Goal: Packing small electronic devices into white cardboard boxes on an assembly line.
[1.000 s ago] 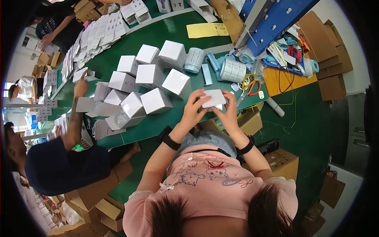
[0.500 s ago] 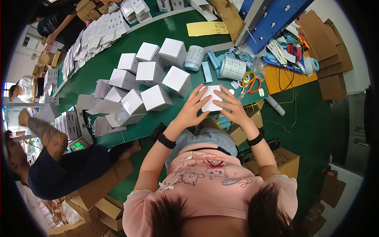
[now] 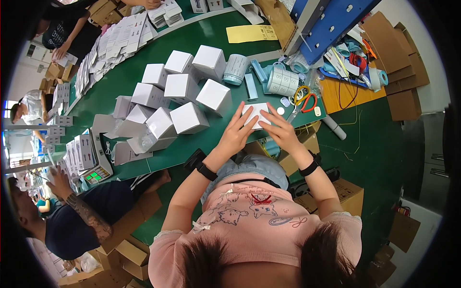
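Note:
Close in front of me, at the green table's near edge, is a small white cardboard box (image 3: 255,111) with its pale top facing up. My left hand (image 3: 235,129) grips it from the left, fingers stretched over the top. On the other side my right hand (image 3: 284,133) holds it, its fingertips on the top too. The box's lower sides are mostly hidden by my hands. Left of it stands a group of several similar white boxes (image 3: 181,88), closed. An open box (image 3: 144,142) with clear plastic showing lies nearer me.
Rolls of pale blue-backed labels (image 3: 283,82) and orange-and-yellow scissors (image 3: 307,99) lie right of the box. A yellow sheet (image 3: 251,33) is farther back. Stacked printed cartons (image 3: 117,41) line the far left. A co-worker (image 3: 81,216) sits at left by a scale (image 3: 97,174).
My left hand's fingers have moved farther across the box top, and the hands are closer together. At left the co-worker's raised tattooed arm has come down. Another person's hand has appeared over the far cartons.

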A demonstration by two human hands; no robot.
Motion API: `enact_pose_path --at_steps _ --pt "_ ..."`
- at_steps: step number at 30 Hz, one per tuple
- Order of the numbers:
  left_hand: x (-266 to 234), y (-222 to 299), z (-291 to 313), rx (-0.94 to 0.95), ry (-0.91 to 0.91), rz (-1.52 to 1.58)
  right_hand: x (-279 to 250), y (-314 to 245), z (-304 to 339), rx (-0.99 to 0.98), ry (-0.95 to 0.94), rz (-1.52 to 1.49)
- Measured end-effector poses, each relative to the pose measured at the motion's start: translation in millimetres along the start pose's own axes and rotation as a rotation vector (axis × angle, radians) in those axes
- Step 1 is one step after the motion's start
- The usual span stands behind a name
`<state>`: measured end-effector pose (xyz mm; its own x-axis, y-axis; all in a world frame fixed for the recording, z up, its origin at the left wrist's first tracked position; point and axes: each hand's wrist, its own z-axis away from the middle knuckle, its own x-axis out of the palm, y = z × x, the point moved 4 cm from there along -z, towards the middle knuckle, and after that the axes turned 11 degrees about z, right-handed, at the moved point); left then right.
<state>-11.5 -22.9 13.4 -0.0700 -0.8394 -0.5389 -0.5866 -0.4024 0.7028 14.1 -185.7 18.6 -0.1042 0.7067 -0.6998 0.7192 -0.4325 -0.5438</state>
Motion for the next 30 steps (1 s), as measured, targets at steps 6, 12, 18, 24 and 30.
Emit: enact_pose_path --at_steps 6,12,18,24,30 --pt "2 3 6 0.064 -0.02 0.003 -7 -5 1 -0.101 -0.055 0.052" --pt "5 -15 7 0.136 -0.002 -0.154 2 -2 3 -0.126 -0.047 0.072" --pt "3 -7 8 0.139 -0.008 -0.15 5 3 8 -0.055 0.033 -0.011" --pt "6 0 1 0.201 -0.055 -0.064 6 2 11 -0.03 0.155 -0.074" --pt "13 -3 6 0.181 0.0 -0.02 7 2 17 -0.06 0.144 0.023"
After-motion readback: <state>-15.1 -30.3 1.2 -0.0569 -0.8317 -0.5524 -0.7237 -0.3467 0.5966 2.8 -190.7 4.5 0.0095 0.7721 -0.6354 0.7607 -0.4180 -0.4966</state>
